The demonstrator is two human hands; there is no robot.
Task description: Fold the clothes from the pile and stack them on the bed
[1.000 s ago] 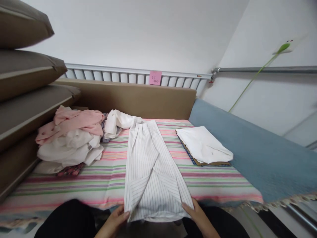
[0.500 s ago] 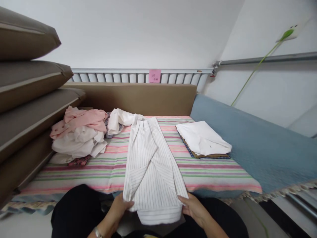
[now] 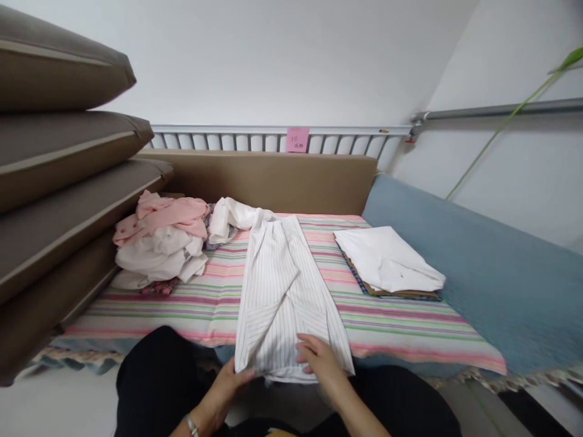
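Note:
A white garment with thin dark stripes (image 3: 273,285) lies lengthwise over the striped bed cover, its near end reaching past the front edge toward my lap. Parts of it are folded inward in slanting layers. My left hand (image 3: 230,383) pinches its near left corner. Over the near right part is my right hand (image 3: 319,364), fingers apart and touching or just above the cloth; it grips nothing. The lower hem is now tucked up near my hands.
Crumpled pink and white clothes (image 3: 161,237) lie at the left beside stacked brown cushions (image 3: 68,139). A folded white garment (image 3: 389,258) tops a flat pile at the right. The striped cover (image 3: 218,303) spreads beneath. A blue padded side (image 3: 455,243) borders the right.
My right hand has let go of the near right corner and moved inward over the cloth. The hanging near flap has gone up and under. The view has shifted slightly left.

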